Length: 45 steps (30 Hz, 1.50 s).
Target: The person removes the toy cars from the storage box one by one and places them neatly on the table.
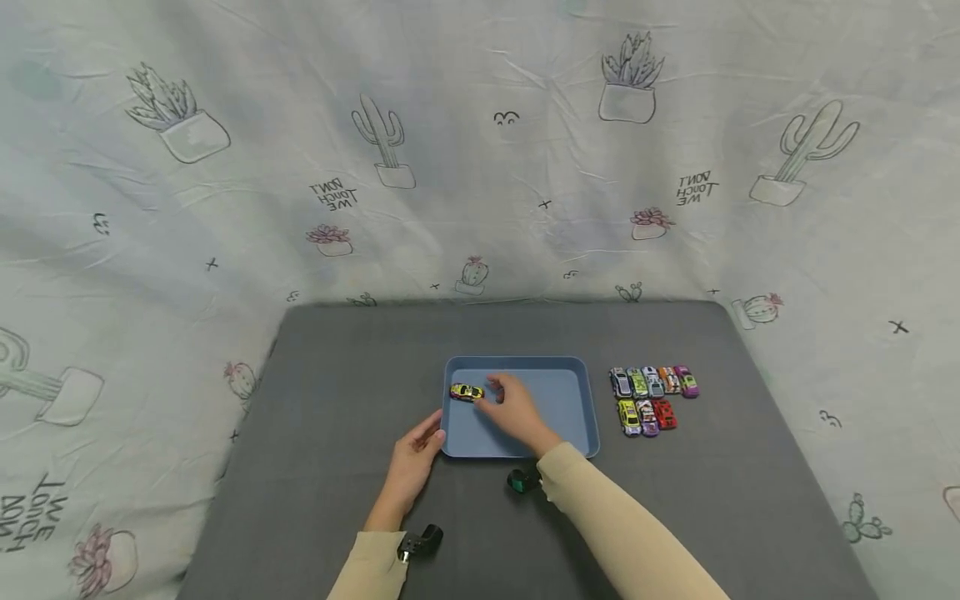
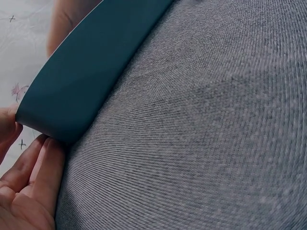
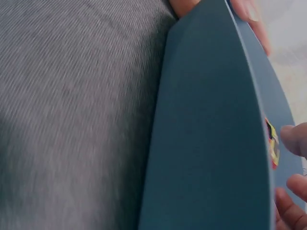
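A yellow toy car (image 1: 467, 392) with dark and red markings lies in the left part of a blue rectangular tray (image 1: 555, 449). My right hand (image 1: 517, 412) reaches over the tray from the near side, thumb and fingers parted just right of the car and holding nothing. In the right wrist view, part of the car (image 3: 272, 143) shows past the tray wall (image 3: 211, 124), beside my thumb. My left hand (image 1: 412, 462) holds the tray's near left corner. The left wrist view shows its thumb at the rim and its fingers (image 2: 48, 167) against the outer wall (image 2: 81, 91).
Several toy cars in two rows, among them a red car (image 1: 664, 414) and a purple car (image 1: 686, 381), lie right of the tray on the grey table (image 1: 360, 358). Behind the table hangs a pale curtain (image 1: 465, 167) with cactus prints. A dark wrist camera (image 1: 423, 540) sits at my left sleeve.
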Motion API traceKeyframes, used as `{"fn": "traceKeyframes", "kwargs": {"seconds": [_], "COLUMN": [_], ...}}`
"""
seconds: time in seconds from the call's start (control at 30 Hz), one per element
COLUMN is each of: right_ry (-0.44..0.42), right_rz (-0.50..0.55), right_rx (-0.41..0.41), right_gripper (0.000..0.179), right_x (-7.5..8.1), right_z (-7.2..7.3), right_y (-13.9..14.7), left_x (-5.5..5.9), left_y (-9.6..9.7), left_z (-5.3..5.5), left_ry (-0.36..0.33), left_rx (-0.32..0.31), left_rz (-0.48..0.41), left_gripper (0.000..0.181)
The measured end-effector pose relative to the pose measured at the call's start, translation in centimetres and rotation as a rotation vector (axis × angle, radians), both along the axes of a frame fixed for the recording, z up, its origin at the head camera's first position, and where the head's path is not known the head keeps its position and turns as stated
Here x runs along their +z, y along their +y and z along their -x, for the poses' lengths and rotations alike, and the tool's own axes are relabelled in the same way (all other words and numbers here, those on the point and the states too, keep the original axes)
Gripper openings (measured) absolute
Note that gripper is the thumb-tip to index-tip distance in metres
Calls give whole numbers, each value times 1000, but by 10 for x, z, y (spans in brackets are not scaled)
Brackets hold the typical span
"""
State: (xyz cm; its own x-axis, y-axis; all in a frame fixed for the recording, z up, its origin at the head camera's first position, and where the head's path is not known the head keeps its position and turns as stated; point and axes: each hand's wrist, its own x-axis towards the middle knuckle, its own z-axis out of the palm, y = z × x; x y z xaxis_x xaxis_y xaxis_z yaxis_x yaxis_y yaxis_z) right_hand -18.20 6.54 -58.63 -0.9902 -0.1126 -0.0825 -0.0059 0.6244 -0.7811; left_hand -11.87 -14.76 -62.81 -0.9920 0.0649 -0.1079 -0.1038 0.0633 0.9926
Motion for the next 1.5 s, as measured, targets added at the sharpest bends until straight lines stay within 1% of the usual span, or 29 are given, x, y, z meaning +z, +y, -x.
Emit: {"fn": "traceKeyframes", "kwargs": {"seconds": [0.17,0.23,0.4,0.47,0.57,0.67,0.73,0.83,1.07,1.23,1.37,1.5], "right_ry": [-15,-19,-27,-22,-14,-11,-16,-17,-14,10,13,23], "right_rz": [58,46,-20,-19,-19,-34,-43,-52,-43,-65,-77,-41], "right_rx": [-21,-26,-58,-79,-110,-128,-133,-130,-129,-139,-130,-112], "right_gripper": [54,55,56,53,45,37,34,33,33,31,31,29], "right_x": [-5,-8,-17,-19,-21,-21,-20,-20,-18,-18,-14,-6], "right_z": [3,2,-2,-3,-4,-3,-2,-2,-4,-4,-3,-4], "right_y": [-9,-13,-24,-27,-29,-30,-30,-31,-30,-28,-27,-24], "left_x": [0,1,2,2,2,2,3,6,30,33,34,33], "left_y": [1,1,0,0,0,0,-1,-2,0,1,1,-1], "left_z": [1,1,-1,-1,-1,-1,-1,-1,-7,-8,-8,-8], "left_ry": [18,22,-8,-15,-3,0,-10,-22,-14,-15,-23,-24], "left_rx": [-5,-8,-4,0,-4,-10,-14,-25,-54,-58,-51,-50], "left_rz": [7,21,26,19,12,0,-11,-29,-27,-26,-30,-17], "left_gripper": [43,43,41,40,41,43,43,43,44,43,43,43]}}
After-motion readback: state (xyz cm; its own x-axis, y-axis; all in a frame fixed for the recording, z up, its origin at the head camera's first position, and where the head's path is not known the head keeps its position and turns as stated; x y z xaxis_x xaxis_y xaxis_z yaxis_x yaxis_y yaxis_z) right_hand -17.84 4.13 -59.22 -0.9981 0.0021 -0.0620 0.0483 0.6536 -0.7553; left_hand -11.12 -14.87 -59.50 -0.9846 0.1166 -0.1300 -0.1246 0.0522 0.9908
